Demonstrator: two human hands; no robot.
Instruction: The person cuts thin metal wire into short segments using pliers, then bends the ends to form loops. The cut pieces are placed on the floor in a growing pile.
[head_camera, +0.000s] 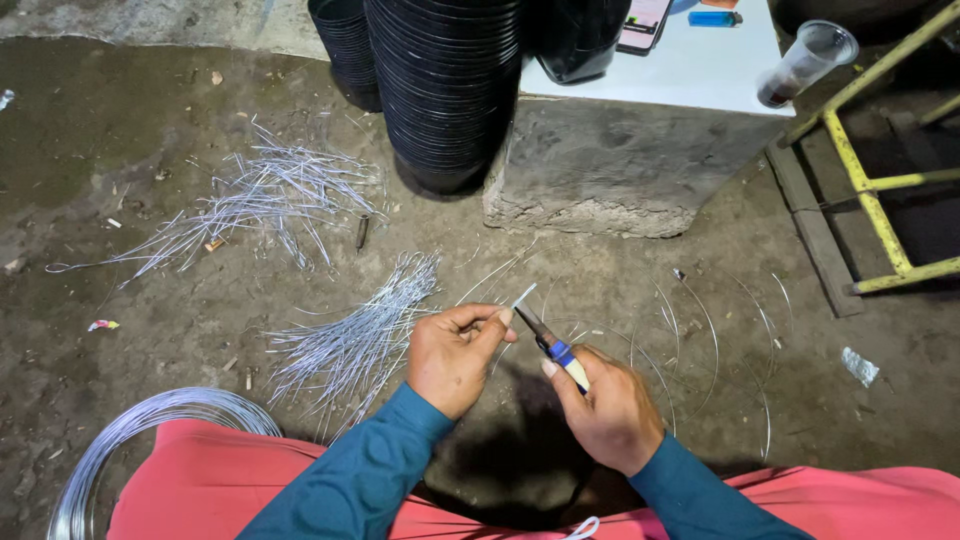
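Head view: a short silver wire piece is pinched in the grip of the left hand, above the dirt floor. Blue-handled pliers are clasped in the right hand, jaws closed on the wire. Bundles of cut silver wires are seen just left.

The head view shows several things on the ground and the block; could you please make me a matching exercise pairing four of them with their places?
Things:
1. pliers
2. wire coil
3. stacked black pots
4. clear plastic cup

Places:
A. lying tilted at the white block's right edge
B. on the ground at bottom left, beside the knee
C. in the right hand
D. left of the concrete block

Pairs: 1-C, 2-B, 3-D, 4-A
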